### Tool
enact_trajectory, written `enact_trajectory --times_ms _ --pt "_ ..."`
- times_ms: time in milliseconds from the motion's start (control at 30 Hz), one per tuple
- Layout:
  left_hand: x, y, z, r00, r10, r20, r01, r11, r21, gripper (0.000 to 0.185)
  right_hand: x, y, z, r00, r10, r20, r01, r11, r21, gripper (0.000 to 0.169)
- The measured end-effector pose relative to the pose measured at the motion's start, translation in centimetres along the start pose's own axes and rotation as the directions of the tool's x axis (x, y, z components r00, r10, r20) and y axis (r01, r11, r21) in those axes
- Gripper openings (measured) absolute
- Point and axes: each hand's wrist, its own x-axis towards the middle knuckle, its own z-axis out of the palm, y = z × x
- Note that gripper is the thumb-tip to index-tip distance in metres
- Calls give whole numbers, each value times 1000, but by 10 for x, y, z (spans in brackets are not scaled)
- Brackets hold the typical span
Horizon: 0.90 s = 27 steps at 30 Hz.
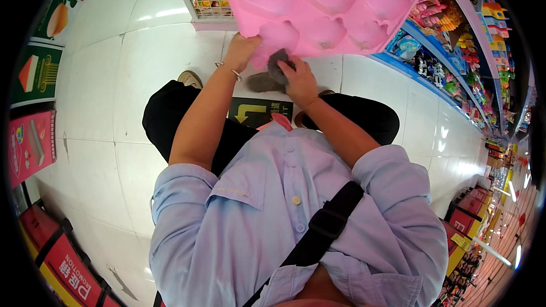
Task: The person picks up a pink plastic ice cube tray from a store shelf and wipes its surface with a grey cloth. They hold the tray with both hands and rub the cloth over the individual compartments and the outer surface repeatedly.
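Observation:
A pink moulded plastic tray with several rounded hollows is tilted up before me. My left hand, with a bangle at its wrist, grips the tray's near left corner, the thumb on its face. In my right hand is a grey, crumpled cloth or pad, pinched between thumb and fingers. That pad is at the tray's lower edge; whether it touches the plastic I cannot tell. Below it is a blurred grey-brown thing, partly hidden by the right hand and pad.
Toy-filled shelves run along the right. A white wire rack stands behind the tray's left side. Pale floor tiles bear a dark arrow sign between my knees. Red promotion boxes line the lower left.

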Motion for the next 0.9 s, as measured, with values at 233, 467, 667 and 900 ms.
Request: enact_trajectory --times_ms 233,467,667,900 --pt "-1 -7 -3 995 -72 74 77 995 -56 28 4 -16 6 993 -78 88 87 991 -101 32" --pt "-4 -5 3 998 -59 -32 56 993 -103 22 -13 17 -12 992 113 50 -117 990 75 38" --pt "-4 -10 2 973 -195 122 211 968 -136 31 14 -34 -4 976 -216 -43 220 960 173 35" --pt "4 -18 -13 985 -162 53 164 986 -33 25 6 -6 4 999 -24 -47 29 994 104 33"
